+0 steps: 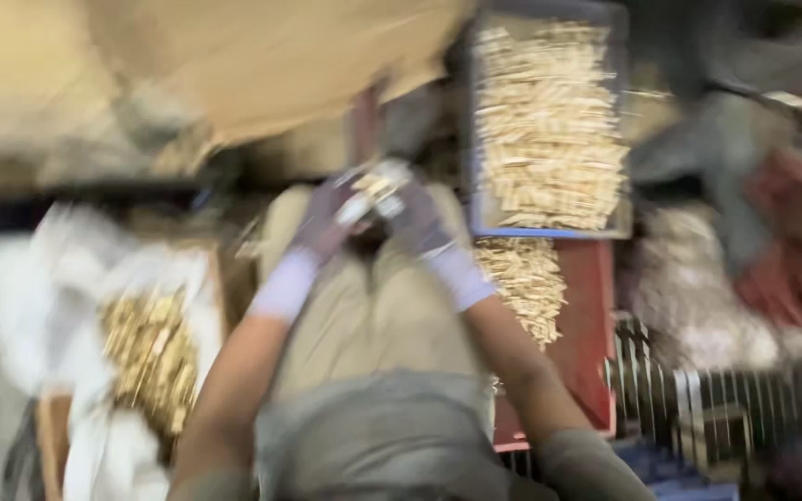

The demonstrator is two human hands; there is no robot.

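Clutter crowds a blurred workspace: a blue tray (475, 139) of pale sticks far right, a red tray (591, 325) below it, a white bag (58, 306) left. Gloved hands, left (327, 218) and right (415, 218), meet around small pale pieces (378, 186); their grip cannot be made out.

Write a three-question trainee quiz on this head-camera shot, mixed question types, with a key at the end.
1. True or false: the left hand and the right hand are gloved and meet around a small pale piece.
2. Multiple choice: the blue-rimmed tray of pale sticks lies A) beyond the right hand, B) by the left elbow, C) under both hands.
3. Fill in: the gold-coloured pieces by the left arm lie on ____ wrapping.

Key: 1 true; 2 A; 3 white. Motion blur hides what the small piece is.
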